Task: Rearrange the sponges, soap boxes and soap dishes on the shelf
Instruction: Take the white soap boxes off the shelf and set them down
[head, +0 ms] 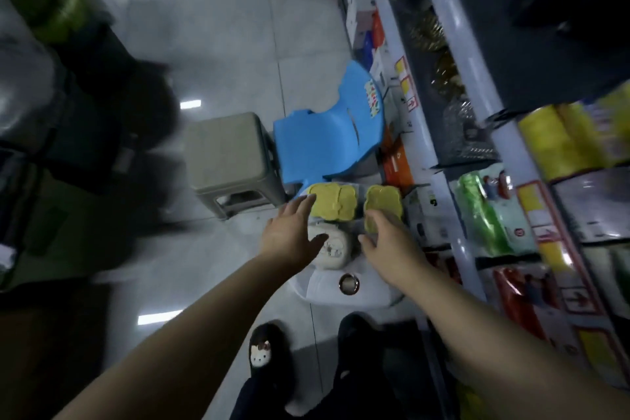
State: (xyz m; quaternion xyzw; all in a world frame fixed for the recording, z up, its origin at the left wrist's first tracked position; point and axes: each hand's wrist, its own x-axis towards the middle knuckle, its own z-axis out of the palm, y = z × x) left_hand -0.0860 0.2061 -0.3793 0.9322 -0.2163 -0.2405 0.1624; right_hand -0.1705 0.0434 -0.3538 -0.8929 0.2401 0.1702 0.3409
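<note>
Two packs of yellow sponges lie below me on a white surface [344, 297] near the floor: a wider pack [335, 203] on the left and a narrower pack [383, 204] on the right. My left hand [289, 232] hovers open with spread fingers, its fingertips at the wider pack's left edge. My right hand [388, 242] reaches onto the narrower pack's near end, fingers curled over it; the grip is unclear. A beige rounded item with a cartoon print [332, 247] sits between my hands. The frame is blurred.
A shop shelf unit [456, 153] with packaged goods runs along the right. A blue plastic chair [327, 133] and a beige stool [228, 160] stand just beyond the sponges. A metal ring [348, 284] lies on the white surface. My slippered feet [262, 351] are below.
</note>
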